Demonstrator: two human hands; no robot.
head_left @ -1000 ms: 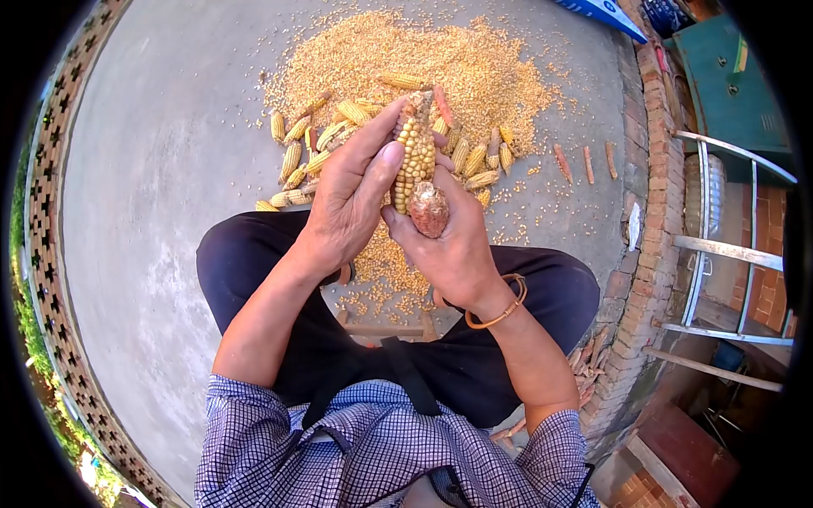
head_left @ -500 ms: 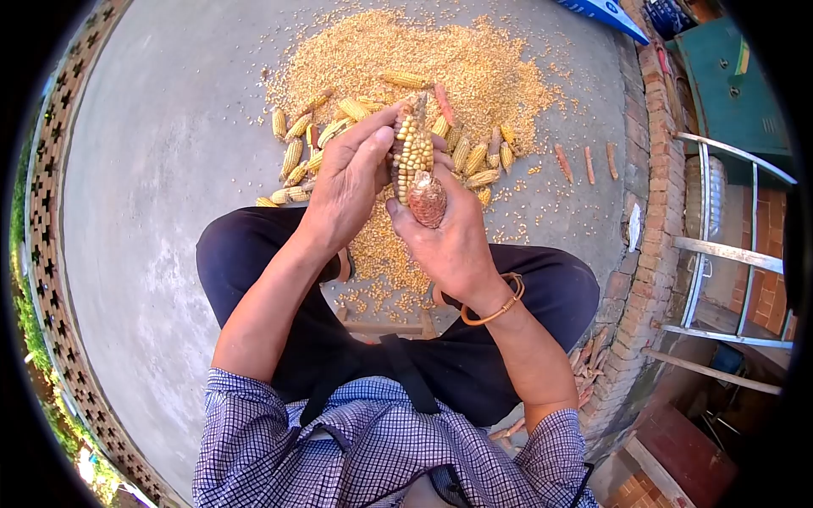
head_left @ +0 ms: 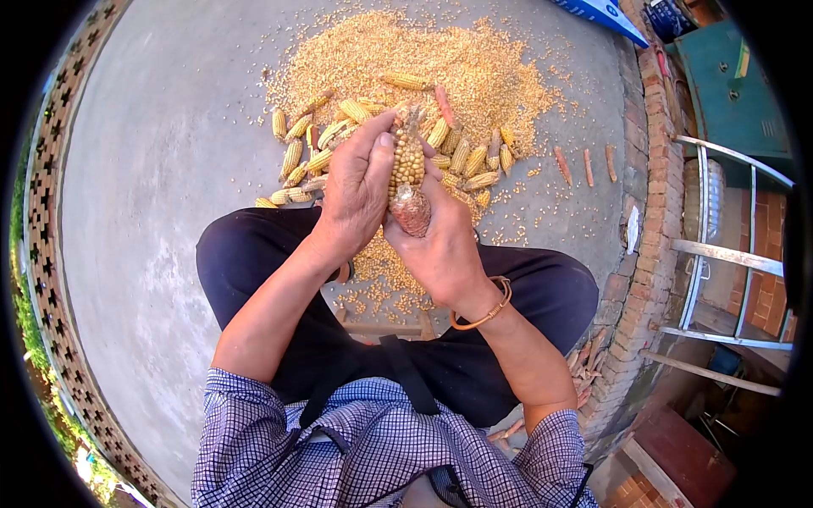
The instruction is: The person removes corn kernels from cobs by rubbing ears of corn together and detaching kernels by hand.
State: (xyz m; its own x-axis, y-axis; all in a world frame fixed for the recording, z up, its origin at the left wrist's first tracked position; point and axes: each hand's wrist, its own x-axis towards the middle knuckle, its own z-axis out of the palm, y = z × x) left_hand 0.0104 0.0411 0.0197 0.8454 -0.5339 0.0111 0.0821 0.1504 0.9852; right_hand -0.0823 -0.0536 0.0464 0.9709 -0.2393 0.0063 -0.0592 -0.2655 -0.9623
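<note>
My left hand is closed around an ear of corn with yellow kernels in rows. My right hand grips a reddish bare corncob, its broken end against the lower part of the ear. Some fingers of both hands are hidden behind the ear. Beyond my hands, several ears of corn lie on the floor along the near edge of a wide heap of loose kernels. More loose kernels are scattered below, between my knees.
Several stripped cobs lie on the concrete floor to the right. Past them runs a brick edging, with a metal ladder and a green cabinet beyond. A blue object is at the top right.
The cob in my right hand has moved slightly left and down against the ear. The ear has turned, and my right hand has shifted left, closer to my left hand.
</note>
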